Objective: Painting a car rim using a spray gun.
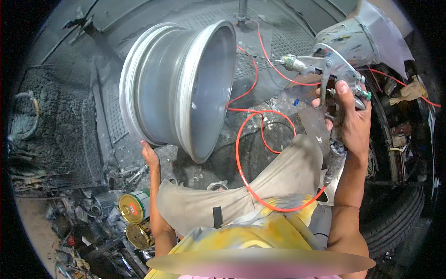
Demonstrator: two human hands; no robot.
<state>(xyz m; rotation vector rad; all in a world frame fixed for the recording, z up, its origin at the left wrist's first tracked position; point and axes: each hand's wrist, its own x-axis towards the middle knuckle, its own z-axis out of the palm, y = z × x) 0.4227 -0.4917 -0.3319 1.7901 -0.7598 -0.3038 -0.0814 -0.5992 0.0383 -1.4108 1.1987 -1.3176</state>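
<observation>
A large grey metal wheel rim (179, 88) stands tilted on its edge in front of me, its open side facing right. My left hand (149, 156) grips its lower edge from underneath. My right hand (349, 118) is closed around the handle of a metal spray gun (325, 65) with a paint-spattered cup (346, 39) on top; its nozzle points left toward the rim. A thin red hose (239, 139) loops from the gun over my knee.
Two round paint tins (134, 208) stand by my left knee among scattered scrap. A paint-caked grating floor (111, 111) lies under the rim. A black tyre (399, 214) sits at the right, with cluttered parts behind it.
</observation>
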